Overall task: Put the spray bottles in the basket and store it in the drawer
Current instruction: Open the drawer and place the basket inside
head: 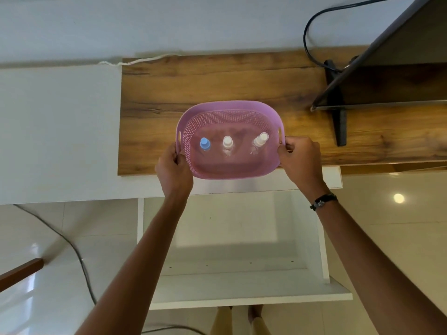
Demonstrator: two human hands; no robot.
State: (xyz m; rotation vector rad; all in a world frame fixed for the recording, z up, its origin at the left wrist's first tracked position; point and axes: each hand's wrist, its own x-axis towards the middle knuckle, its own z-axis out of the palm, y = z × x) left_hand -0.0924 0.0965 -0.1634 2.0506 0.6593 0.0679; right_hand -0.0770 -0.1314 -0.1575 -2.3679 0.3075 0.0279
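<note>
A pink perforated basket (225,112) sits at the front edge of the wooden cabinet top (193,78). Three spray bottles stand upright in a row inside it: one with a blue cap (204,143), a clear one with a white cap (227,142), and a second clear one (260,140) leaning slightly to the right. My left hand (173,169) grips the basket's left handle. My right hand (300,158) grips its right handle. Below the cabinet top, a white drawer (232,284) is pulled out and holds nothing.
A flat screen on a black stand (338,117) occupies the right of the cabinet top, with a black cable (307,32) behind it. A white cabinet surface (58,131) lies to the left. Another cable (79,257) runs across the glossy floor.
</note>
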